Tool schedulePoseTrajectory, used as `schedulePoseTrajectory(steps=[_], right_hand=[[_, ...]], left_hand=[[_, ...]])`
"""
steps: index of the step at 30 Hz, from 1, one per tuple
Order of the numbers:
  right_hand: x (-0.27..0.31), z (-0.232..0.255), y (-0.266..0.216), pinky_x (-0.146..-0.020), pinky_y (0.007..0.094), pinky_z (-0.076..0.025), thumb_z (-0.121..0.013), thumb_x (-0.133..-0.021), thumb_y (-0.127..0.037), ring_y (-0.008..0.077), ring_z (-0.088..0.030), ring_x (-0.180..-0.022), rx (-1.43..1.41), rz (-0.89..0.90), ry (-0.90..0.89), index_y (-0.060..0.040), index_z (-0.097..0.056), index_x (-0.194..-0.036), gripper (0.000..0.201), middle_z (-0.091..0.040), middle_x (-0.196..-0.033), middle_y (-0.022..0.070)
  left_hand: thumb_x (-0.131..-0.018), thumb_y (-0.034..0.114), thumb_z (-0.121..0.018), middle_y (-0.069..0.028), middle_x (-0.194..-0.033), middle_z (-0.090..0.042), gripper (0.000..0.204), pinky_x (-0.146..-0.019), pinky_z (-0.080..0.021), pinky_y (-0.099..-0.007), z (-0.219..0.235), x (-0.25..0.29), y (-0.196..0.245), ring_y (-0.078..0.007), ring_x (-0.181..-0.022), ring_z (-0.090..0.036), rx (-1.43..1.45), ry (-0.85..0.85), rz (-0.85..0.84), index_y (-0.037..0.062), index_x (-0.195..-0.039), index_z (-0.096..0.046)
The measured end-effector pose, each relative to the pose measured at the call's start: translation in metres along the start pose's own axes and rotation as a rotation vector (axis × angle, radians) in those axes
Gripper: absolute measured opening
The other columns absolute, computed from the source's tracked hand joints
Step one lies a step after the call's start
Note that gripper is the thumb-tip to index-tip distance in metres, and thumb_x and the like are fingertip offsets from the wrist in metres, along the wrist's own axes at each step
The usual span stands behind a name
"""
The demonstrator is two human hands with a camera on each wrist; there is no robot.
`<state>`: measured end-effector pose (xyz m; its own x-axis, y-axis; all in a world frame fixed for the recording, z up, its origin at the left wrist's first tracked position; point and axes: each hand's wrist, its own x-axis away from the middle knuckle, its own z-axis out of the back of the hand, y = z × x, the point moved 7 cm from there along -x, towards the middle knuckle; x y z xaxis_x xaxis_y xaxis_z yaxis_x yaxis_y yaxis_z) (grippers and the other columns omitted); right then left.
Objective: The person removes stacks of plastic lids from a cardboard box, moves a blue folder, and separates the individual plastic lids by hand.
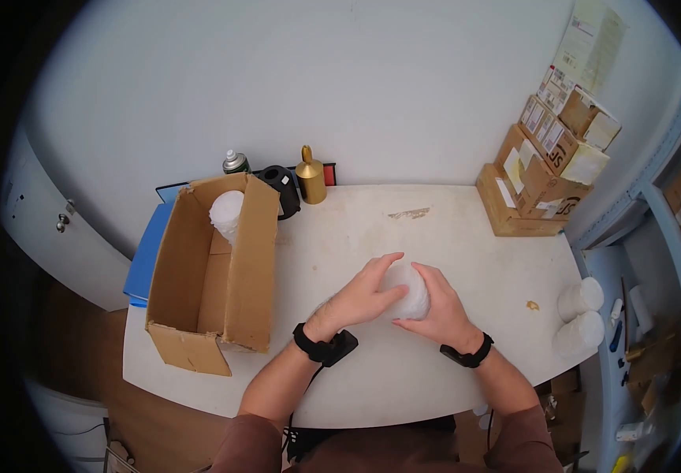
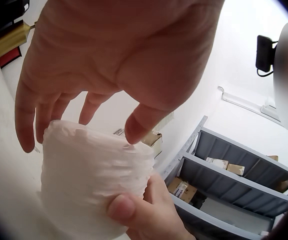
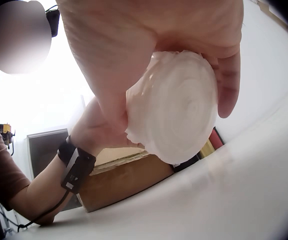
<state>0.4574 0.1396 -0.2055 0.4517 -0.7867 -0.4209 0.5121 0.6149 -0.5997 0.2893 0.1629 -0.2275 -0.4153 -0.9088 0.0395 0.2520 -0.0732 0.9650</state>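
Observation:
A white cylinder-shaped roll [image 1: 414,301], with a crinkled, layered side, is between my two hands above the table. My right hand [image 1: 444,314] grips it, thumb on the near side and fingers round the far side. In the left wrist view, the right thumb [image 2: 123,207] presses on the side of the roll. My left hand [image 1: 362,298] is spread over the other end, fingers loosely extended, with the thumb tip [image 2: 135,131] right at the rim. In the right wrist view the roll's flat end [image 3: 186,107] shows faint circular rings.
An open cardboard box [image 1: 247,276] at left holds a similar white roll [image 1: 227,211]. Two more white rolls [image 1: 579,334] stand at the table's right edge. Behind the box are a spray can [image 1: 235,162], a black cylinder [image 1: 284,189] and a gold bell-shaped object [image 1: 310,180]. Cartons [image 1: 537,177] are stacked back right.

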Motion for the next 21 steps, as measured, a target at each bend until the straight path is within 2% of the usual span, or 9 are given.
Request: schedulePoseTrajectory(steps=[1, 2, 4, 5, 7, 11, 13, 21], right_hand=[[0.002, -0.005, 0.006, -0.113, 0.0473, -0.052, -0.100, -0.070, -0.027, 0.0426, -0.057, -0.137, -0.022, -0.033, -0.048, 0.0019, -0.046, -0.154, 0.104, -0.057, -0.148, 0.0235], [0.002, -0.006, 0.010, -0.113, 0.0473, -0.052, -0.100, -0.070, -0.027, 0.0426, -0.057, -0.137, -0.031, -0.048, -0.049, 0.0019, -0.046, -0.154, 0.104, -0.057, -0.148, 0.0235], [0.007, -0.013, 0.013, -0.114, 0.0467, -0.051, -0.100, -0.070, -0.026, 0.0427, -0.057, -0.138, -0.106, -0.054, -0.146, 0.0012, -0.046, -0.155, 0.104, -0.057, -0.148, 0.0230], [0.008, -0.013, 0.016, -0.114, 0.0467, -0.051, -0.100, -0.070, -0.026, 0.0427, -0.057, -0.138, -0.108, -0.066, -0.150, 0.0012, -0.046, -0.155, 0.104, -0.057, -0.148, 0.0230], [0.012, -0.017, 0.016, -0.114, 0.0462, -0.051, -0.100, -0.070, -0.026, 0.0421, -0.057, -0.138, -0.134, -0.021, -0.184, 0.0015, -0.045, -0.156, 0.105, -0.056, -0.149, 0.0224], [0.013, -0.015, 0.016, -0.115, 0.0458, -0.050, -0.100, -0.071, -0.027, 0.0409, -0.057, -0.138, -0.160, -0.073, -0.186, 0.0005, -0.045, -0.156, 0.105, -0.056, -0.148, 0.0217], [0.014, -0.016, 0.013, -0.113, 0.0456, -0.051, -0.100, -0.072, -0.027, 0.0406, -0.059, -0.136, -0.154, -0.034, -0.178, -0.0007, -0.045, -0.156, 0.104, -0.057, -0.147, 0.0216], [0.024, -0.007, 0.022, -0.105, 0.0441, -0.055, -0.097, -0.075, -0.024, 0.0391, -0.065, -0.128, -0.149, -0.110, -0.168, -0.0026, -0.047, -0.155, 0.097, -0.060, -0.141, 0.0204]], left_hand=[[-0.100, 0.029, -0.075, -0.0232, -0.154, -0.056, 0.074, -0.115, -0.049, -0.0436, -0.001, 0.001, 0.006, -0.0320, -0.139, -0.058, -0.194, 0.009, -0.079, -0.0020, -0.160, -0.046], [-0.100, 0.029, -0.075, -0.0232, -0.154, -0.056, 0.074, -0.115, -0.049, -0.0436, -0.002, 0.001, 0.007, -0.0320, -0.139, -0.058, -0.192, -0.003, -0.065, -0.0020, -0.160, -0.046], [-0.092, 0.036, -0.086, -0.0290, -0.148, -0.061, 0.086, -0.114, -0.050, -0.0439, -0.011, 0.005, 0.012, -0.0373, -0.137, -0.062, -0.347, -0.092, -0.095, -0.0052, -0.157, -0.048], [-0.092, 0.036, -0.086, -0.0290, -0.148, -0.061, 0.086, -0.114, -0.050, -0.0439, -0.012, 0.004, 0.012, -0.0373, -0.137, -0.062, -0.340, -0.101, -0.089, -0.0052, -0.157, -0.048], [-0.086, 0.038, -0.091, -0.0309, -0.138, -0.067, 0.093, -0.112, -0.052, -0.0447, -0.016, 0.003, 0.007, -0.0402, -0.131, -0.066, -0.366, -0.140, -0.018, -0.0067, -0.155, -0.048], [-0.086, 0.038, -0.092, -0.0306, -0.131, -0.070, 0.092, -0.109, -0.054, -0.0449, -0.016, 0.005, 0.018, -0.0399, -0.127, -0.069, -0.383, -0.162, 0.083, -0.0062, -0.153, -0.047], [-0.086, 0.040, -0.092, -0.0310, -0.128, -0.071, 0.092, -0.106, -0.055, -0.0438, -0.017, 0.006, 0.018, -0.0385, -0.125, -0.070, -0.375, -0.171, 0.116, -0.0059, -0.151, -0.046], [-0.087, 0.041, -0.093, -0.0294, -0.141, -0.063, 0.092, -0.107, -0.055, -0.0473, -0.015, 0.003, 0.011, -0.0417, -0.131, -0.065, -0.225, -0.139, 0.130, -0.0005, -0.153, -0.046]])
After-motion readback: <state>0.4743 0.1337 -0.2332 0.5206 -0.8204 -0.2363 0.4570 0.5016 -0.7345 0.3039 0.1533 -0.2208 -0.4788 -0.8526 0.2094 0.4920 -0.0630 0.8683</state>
